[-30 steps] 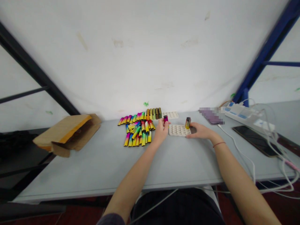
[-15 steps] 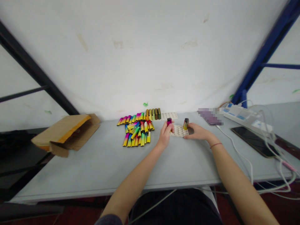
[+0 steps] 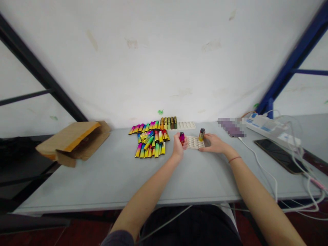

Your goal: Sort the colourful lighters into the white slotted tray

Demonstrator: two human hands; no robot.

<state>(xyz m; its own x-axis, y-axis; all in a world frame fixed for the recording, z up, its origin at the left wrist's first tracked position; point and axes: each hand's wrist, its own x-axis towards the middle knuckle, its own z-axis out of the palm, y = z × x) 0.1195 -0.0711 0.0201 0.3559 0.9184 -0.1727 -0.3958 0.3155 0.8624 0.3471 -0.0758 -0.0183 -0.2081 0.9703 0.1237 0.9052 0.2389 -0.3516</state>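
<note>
My left hand (image 3: pixel 178 145) is closed round a pink-purple lighter (image 3: pixel 181 137) at the left edge of a small white tray with round pockets (image 3: pixel 194 142). My right hand (image 3: pixel 214 142) rests at the tray's right side, fingers pinched on an upright gold-and-dark lighter (image 3: pixel 201 134) standing at the tray's far right corner. A pile of several rainbow-coloured lighters (image 3: pixel 150 141) lies on the grey table just left of my left hand.
A row of upright lighters (image 3: pixel 168 123) stands in a second white tray (image 3: pixel 186 125) by the wall. A brown cardboard box (image 3: pixel 71 140) lies at the far left. A power strip (image 3: pixel 266 126), a dark phone (image 3: pixel 280 154) and white cables (image 3: pixel 266 171) crowd the right side.
My left hand has lowered a little with the pink lighter by the tray's left edge. The right hand stays on the upright lighter.
</note>
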